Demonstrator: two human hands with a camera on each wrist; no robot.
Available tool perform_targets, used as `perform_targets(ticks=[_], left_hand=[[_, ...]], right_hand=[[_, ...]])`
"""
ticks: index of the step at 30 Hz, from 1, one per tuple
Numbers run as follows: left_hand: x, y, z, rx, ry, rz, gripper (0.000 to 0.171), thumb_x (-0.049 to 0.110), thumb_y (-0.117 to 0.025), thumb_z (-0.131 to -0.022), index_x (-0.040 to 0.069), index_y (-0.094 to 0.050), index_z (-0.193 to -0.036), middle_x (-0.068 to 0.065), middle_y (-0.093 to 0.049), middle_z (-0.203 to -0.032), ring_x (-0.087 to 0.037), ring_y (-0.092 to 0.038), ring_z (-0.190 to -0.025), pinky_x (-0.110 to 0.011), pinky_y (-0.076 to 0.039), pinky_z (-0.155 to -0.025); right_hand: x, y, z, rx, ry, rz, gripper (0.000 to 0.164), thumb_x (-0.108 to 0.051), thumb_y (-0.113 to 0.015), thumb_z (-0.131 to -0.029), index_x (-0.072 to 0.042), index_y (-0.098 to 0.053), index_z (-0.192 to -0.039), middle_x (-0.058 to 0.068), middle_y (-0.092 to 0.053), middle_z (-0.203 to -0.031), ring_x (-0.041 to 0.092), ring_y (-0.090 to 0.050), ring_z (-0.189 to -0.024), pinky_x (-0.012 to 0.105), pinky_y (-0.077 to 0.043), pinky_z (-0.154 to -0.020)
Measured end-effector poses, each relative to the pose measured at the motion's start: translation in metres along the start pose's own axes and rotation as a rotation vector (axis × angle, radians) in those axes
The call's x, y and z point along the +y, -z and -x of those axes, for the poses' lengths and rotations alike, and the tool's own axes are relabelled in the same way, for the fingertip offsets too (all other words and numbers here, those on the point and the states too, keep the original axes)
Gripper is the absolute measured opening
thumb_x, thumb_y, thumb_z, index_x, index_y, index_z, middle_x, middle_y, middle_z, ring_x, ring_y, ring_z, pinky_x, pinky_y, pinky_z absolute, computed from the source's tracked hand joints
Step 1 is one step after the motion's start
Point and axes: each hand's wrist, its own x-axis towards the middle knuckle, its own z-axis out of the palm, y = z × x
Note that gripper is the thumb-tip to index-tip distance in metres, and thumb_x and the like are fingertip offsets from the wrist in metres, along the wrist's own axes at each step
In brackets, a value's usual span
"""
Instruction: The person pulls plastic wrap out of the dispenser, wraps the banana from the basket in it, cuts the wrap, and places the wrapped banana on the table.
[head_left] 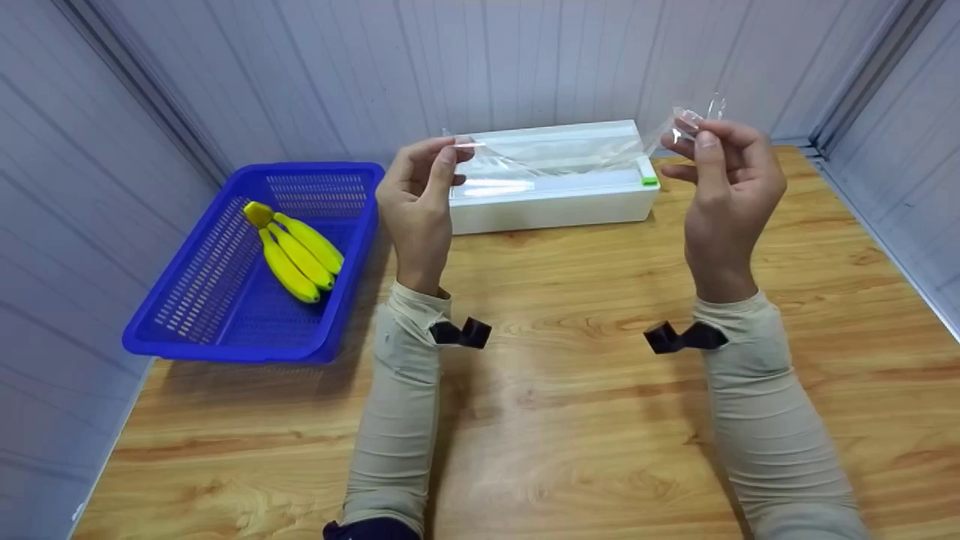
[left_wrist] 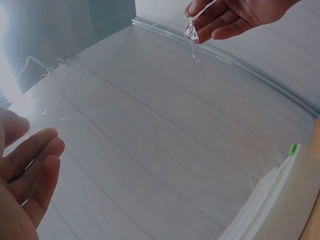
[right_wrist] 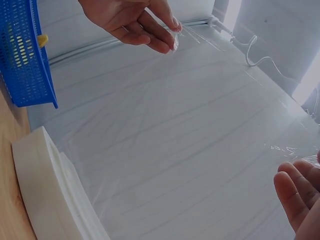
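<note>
A clear sheet of cling film (head_left: 570, 161) stretches between both hands, above a long white dispenser box (head_left: 555, 214) with a green slider (head_left: 649, 181) at its right end. My left hand (head_left: 420, 187) pinches one corner of the film between thumb and fingers. At the opposite corner my right hand (head_left: 731, 180) pinches a bunched bit of film, some of it sticking up past the fingertips. In the right wrist view the film runs from the raised hands down toward the white box (right_wrist: 50, 185).
At the left stands a blue basket (head_left: 225, 341) with perforated walls, holding a bunch of yellow bananas (head_left: 296, 255). Pale panel walls (head_left: 525, 60) enclose the wooden table (head_left: 555, 420) at the back and sides. A black wrist mount (head_left: 461, 333) juts from each sleeve.
</note>
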Motion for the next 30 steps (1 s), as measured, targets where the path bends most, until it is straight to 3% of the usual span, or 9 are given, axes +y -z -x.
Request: perform_targets(ticks=[5,11,19,30], left_hand=[[0.002,0.001,0.001,0.004,-0.002,0.004,0.009,-0.002,-0.063,-0.096,-0.004,-0.069,-0.102,-0.015,-0.073,-0.095,-0.03,-0.069,-0.09,-0.04,-0.057,-0.075],[0.005,0.001,0.004,-0.001,-0.001,-0.002,0.009,-0.002,-0.062,-0.096,-0.004,-0.069,-0.102,-0.015,-0.073,-0.095,-0.03,-0.069,-0.089,-0.04,-0.057,-0.075],[0.007,0.004,0.008,-0.01,-0.005,-0.01,0.008,-0.002,-0.063,-0.096,-0.004,-0.069,-0.101,-0.015,-0.073,-0.094,-0.029,-0.069,-0.087,-0.038,-0.056,-0.074],[0.011,0.006,0.008,-0.024,-0.04,0.019,0.008,-0.004,-0.063,-0.095,-0.006,-0.068,-0.1,-0.016,-0.074,-0.095,-0.029,-0.069,-0.087,-0.037,-0.056,-0.072]], right_hand=[[-0.005,0.0,0.002,-0.019,0.021,0.036,0.013,0.007,-0.052,-0.099,0.006,-0.065,-0.103,0.027,-0.069,-0.107,0.036,-0.07,-0.091,0.032,-0.058,-0.068],[-0.012,0.001,0.006,0.001,-0.025,0.017,0.012,0.008,-0.053,-0.097,0.007,-0.064,-0.102,0.025,-0.069,-0.107,0.031,-0.071,-0.09,0.029,-0.058,-0.069],[-0.016,0.004,0.009,-0.024,0.036,0.041,0.012,0.01,-0.052,-0.097,0.008,-0.064,-0.1,0.026,-0.069,-0.104,0.032,-0.071,-0.089,0.03,-0.058,-0.069],[-0.02,0.005,0.012,-0.027,0.042,0.036,0.013,0.01,-0.052,-0.097,0.009,-0.064,-0.101,0.027,-0.069,-0.104,0.032,-0.071,-0.089,0.03,-0.058,-0.069]])
